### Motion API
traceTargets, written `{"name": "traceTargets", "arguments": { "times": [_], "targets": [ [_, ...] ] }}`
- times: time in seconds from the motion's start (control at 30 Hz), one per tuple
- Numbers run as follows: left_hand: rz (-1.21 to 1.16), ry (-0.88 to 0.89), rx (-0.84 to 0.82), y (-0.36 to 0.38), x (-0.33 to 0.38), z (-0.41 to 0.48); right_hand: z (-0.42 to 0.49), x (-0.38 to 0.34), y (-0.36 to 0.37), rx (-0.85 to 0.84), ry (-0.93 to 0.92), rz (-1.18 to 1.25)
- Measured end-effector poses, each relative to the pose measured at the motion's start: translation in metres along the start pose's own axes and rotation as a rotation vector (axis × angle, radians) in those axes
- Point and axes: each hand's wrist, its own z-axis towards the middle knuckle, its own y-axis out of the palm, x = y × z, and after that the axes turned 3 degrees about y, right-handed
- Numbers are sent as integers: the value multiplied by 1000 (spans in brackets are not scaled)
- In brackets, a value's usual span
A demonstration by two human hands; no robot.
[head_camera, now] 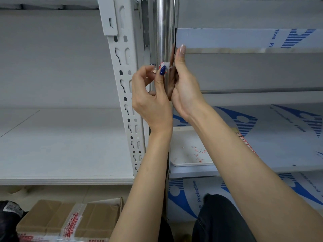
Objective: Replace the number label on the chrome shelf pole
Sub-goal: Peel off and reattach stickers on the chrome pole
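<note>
A vertical chrome shelf pole (pixel 164 32) runs down the middle of the view. A small white label with red print (pixel 165 64) sits on the pole at hand height, partly lifted from the metal. My left hand (pixel 150 96) pinches the label between thumb and forefinger, the blue-painted thumbnail lying over it. My right hand (pixel 183 84) rests against the pole's right side with straight fingers pointing up, one fingertip reaching the shelf edge. The back of the label and any number on it are hidden.
A white slotted upright (pixel 125 81) stands just left of the pole. White shelves lie to the left; film-covered steel shelves (pixel 262 39) to the right. A white tray (pixel 188 151) with red scraps sits on the lower right shelf. Taped cardboard boxes (pixel 70 222) lie on the floor.
</note>
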Motion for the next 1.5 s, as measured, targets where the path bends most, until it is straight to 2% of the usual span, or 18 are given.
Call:
{"name": "traceTargets", "arguments": {
  "times": [0.5, 0.77, 1.0, 1.1, 1.27, 1.5],
  "targets": [
    [-35, -121, 84, 6, 5, 1, 5, 3, -2, 14, -13, -67],
    [55, 14, 43, 8, 1, 7, 7, 6, -3, 26, -32, -89],
    [115, 17, 1, 6, 3, 5, 7, 6, -3, 48, -36, -106],
    [155, 76, -51, 2, 5, -2, 4, 3, -4, 63, -34, -100],
    [18, -24, -20, -7, 5, -1, 4, 4, -4, 33, -22, -161],
    [16, -39, -17, -5, 4, 5, 6, 5, -5, 44, -38, -189]
  ]
}}
